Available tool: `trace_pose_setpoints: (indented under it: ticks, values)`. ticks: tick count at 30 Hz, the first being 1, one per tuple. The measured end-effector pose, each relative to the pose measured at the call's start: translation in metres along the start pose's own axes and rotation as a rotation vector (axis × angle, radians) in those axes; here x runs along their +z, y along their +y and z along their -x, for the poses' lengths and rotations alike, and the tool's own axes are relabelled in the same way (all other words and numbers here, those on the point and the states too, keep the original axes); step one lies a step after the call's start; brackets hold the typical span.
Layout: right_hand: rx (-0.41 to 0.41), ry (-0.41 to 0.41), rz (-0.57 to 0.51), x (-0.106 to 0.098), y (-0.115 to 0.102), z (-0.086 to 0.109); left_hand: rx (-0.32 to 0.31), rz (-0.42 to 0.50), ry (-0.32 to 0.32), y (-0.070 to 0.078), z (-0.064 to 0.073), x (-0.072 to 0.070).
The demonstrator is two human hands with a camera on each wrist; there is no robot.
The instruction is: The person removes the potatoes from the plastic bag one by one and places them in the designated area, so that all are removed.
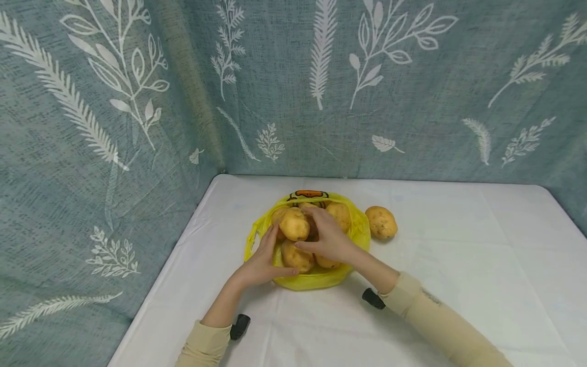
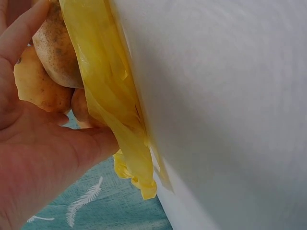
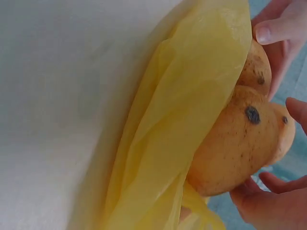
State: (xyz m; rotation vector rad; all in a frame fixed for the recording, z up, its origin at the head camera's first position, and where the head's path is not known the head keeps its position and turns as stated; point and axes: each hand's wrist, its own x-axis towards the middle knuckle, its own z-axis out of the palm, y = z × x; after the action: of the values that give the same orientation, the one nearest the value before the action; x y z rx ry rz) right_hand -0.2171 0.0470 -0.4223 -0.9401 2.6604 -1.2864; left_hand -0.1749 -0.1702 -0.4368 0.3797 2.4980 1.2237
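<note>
A yellow plastic bag point(image 1: 316, 282), its mouth spread wide, holds several potatoes point(image 1: 338, 214). One potato point(image 1: 294, 225) lies on top of the others, between the two hands. My left hand point(image 1: 261, 262) is at the bag's left side, fingers extended along that top potato and thumb over the near rim. In the left wrist view the thumb point(image 2: 98, 143) touches the yellow plastic point(image 2: 108, 72). Reaching in from the right, my right hand point(image 1: 332, 238) has thumb and fingers spread apart over the pile. Its fingertips are partly hidden behind the top potato.
A single potato point(image 1: 381, 223) lies on the white tablecloth point(image 1: 458, 244), just right of the bag. Blue-green curtains point(image 1: 284, 92) with white leaf prints stand behind and left of the table. A small black device point(image 1: 373, 298) sits at each wrist.
</note>
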Motion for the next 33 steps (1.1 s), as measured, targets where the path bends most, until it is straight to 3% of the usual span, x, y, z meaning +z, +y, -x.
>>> trace_pose_setpoints:
  ticks: [9, 33]
  values:
    - [0.030, 0.002, -0.006, 0.0046, -0.0035, -0.0025, -0.008, -0.016, 0.008, -0.0001, 0.0004, 0.0004]
    - [-0.010, 0.073, -0.011, 0.0083, 0.0003, -0.0031, -0.012, -0.015, 0.014, -0.0009, -0.0008, 0.0008]
